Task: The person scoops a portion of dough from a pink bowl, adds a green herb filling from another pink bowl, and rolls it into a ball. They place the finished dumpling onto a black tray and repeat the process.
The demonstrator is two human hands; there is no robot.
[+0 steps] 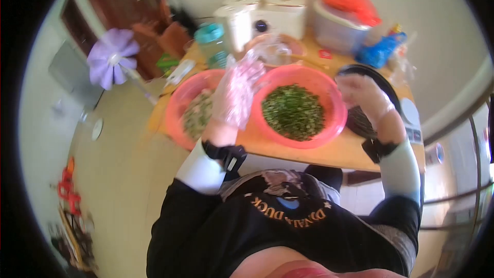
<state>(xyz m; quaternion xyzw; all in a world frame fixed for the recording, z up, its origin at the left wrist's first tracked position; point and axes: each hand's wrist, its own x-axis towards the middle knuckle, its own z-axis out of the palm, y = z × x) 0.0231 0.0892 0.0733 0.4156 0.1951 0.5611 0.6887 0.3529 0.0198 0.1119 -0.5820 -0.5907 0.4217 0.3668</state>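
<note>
My left hand (234, 95), in a loose clear plastic glove, is raised between two pink basins, its fingers stretched forward and somewhat blurred. Beside it, the middle pink basin (337, 118) holds chopped green vegetables (293, 112). The left pink basin (177, 131) contains a pale mixture with green bits (198, 113), partly covered by my left hand and forearm. At the right, my gloved right hand (364, 95) has curled fingers close to the middle basin's rim, over a round black pan (360, 122). Whatever those fingers may hold is hidden.
Behind the basins are a bowl with clear plastic (272, 51), a teal-lidded jar (211, 46) and white canisters (285, 13). A lidded tub (337, 33), a blue bag (381, 51) and a scale (411, 118) occupy the table's right side. A purple fan (113, 59) stands left.
</note>
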